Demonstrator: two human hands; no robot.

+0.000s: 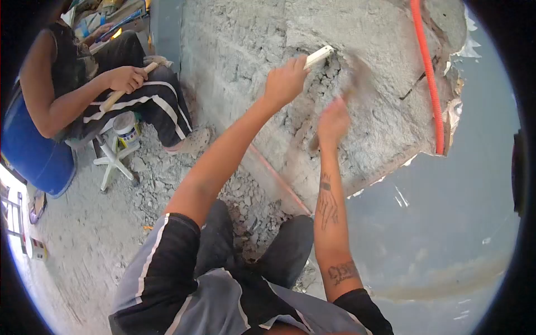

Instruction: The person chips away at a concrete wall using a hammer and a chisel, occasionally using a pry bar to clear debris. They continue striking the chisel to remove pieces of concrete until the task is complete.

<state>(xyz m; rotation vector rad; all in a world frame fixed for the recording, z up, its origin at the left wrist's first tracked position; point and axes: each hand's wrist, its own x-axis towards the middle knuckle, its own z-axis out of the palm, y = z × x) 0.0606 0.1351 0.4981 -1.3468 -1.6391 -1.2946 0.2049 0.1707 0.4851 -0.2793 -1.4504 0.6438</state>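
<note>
My left hand (286,82) is closed round a pale, light-coloured tool (319,56), whose far end meets a rough hollow in the broken wall (245,44). To its right, my right hand (334,124) is closed round the handle of a hammer-like tool (315,143); its head is smeared by motion above the hand. Cracked, crumbling material (330,72) lies between and beyond the two hands. The hammer's exact shape cannot be made out.
A co-worker's hand (127,79) holds a wooden handle (111,100) at the left. Nearby are a blue barrel (34,146), a white container (126,126) and a white stool base (113,162). Rubble (245,195) lies below; an orange corrugated tube (429,78) runs down the wall.
</note>
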